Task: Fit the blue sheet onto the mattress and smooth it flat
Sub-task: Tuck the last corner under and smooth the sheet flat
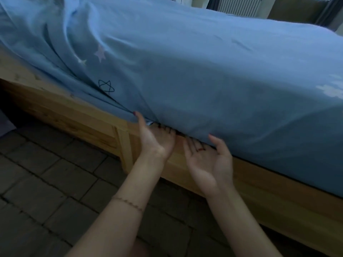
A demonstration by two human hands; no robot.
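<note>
At the near side rail of the bed: left hand [155,138] lying palm up, fingers [168,130] pushing under the hanging edge of the blue sheet [204,75], fingertips hidden beneath the cloth; thumb standing up and pressing against the sheet's outer face. Whether gripping the hem or only sliding under it, cannot tell. Right hand [207,160] sitting just beside the left, also palm up and spread open, fingers reaching under the same edge, thumb resting against the cloth above. Red ring [200,149] showing on one right-hand finger; thin bracelet [130,203] circling the left forearm.

Covering the mattress [269,138] along its top and near side, hanging down to the wooden bed frame [259,184] on the right and lying fairly taut there. Bunching into long diagonal folds on the left, running down toward the left thumb. Bearing printed stars [100,53] in pale tones and one outlined in dark line, plus pale shapes at the far right edge. Leaving bare wood exposed at the left end of the frame, sheet not reaching over it.

Frame leg [126,145] standing just left of the left wrist. Dark tiled floor [46,173] spreading below both forearms. White radiator [239,5] standing behind the far side of the bed.
</note>
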